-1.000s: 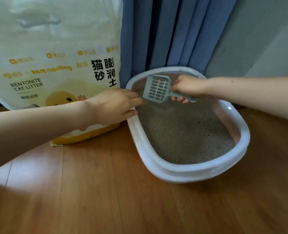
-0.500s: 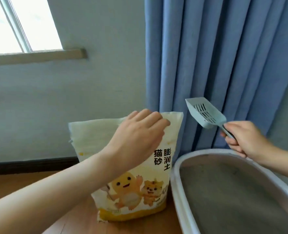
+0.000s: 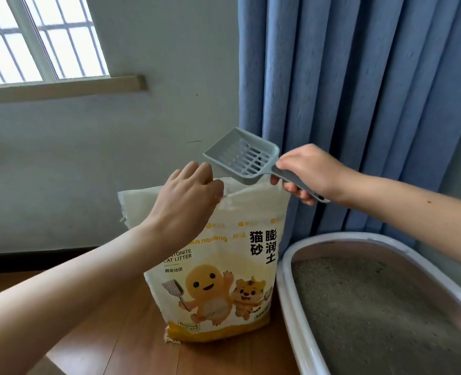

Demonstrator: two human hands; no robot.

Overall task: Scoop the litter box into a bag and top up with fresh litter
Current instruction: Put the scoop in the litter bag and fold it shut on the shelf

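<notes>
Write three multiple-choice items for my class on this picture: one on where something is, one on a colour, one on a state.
1. Where is the scoop?
A. over the top of the litter bag
B. lying in the litter box
C. on the floor

2. What colour is the curtain?
A. yellow
B. blue
C. white

3. What is the left hand doing?
A. resting flat on the floor
B. holding the scoop
C. gripping the bag's top edge

Answers:
1 A: the right hand holds the scoop by its handle just above the bag's opening.
2 B: blue folds hang behind bag and box.
3 C: its fingers curl over the bag's upper rim.
</notes>
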